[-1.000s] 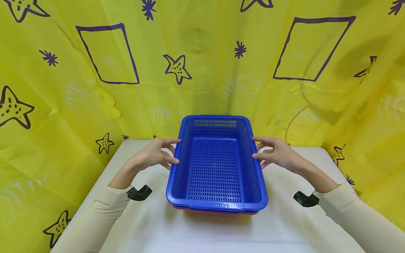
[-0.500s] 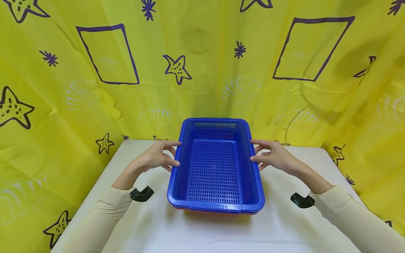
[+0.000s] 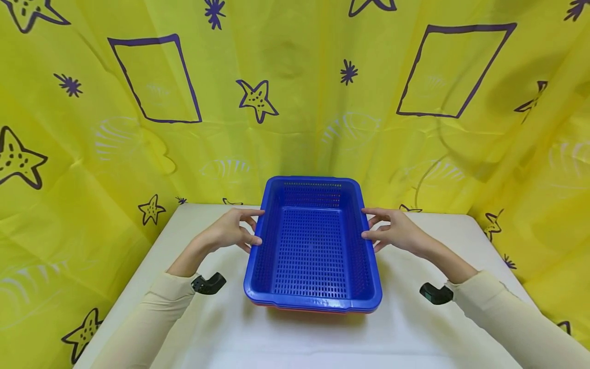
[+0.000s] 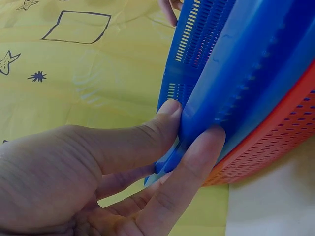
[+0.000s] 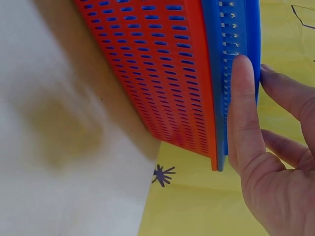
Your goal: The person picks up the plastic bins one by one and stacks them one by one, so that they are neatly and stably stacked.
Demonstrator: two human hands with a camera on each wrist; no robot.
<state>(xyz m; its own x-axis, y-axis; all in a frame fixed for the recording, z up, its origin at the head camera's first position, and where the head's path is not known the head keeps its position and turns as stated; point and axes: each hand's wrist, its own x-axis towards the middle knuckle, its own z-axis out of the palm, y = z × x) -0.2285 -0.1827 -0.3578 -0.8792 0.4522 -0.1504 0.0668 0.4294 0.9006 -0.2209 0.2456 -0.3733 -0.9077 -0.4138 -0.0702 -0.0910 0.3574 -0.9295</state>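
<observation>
A blue slotted plastic basket (image 3: 311,251) sits on top of a nested stack at mid-table. My left hand (image 3: 229,229) pinches its left rim between thumb and fingers. On the opposite side my right hand (image 3: 400,231) pinches the right rim, fingertips at about the same height. Just beneath the held rim runs another blue basket rim (image 5: 212,54), close against it. Lowest is a red slotted basket (image 5: 147,73), whose perforated side shows in both wrist views; from above, only a thin red edge appears at the front. The top basket's inside holds nothing.
The stack stands on a white tabletop (image 3: 212,328). A yellow curtain (image 3: 299,133) with starfish drawings hangs right behind the table and along both sides. Dark wrist devices (image 3: 209,283) stick out from both sleeves.
The top blue basket has moved down, and its front rim lies closer to the rims below. Both hands have gone down with it, the right one shifting slightly left.
</observation>
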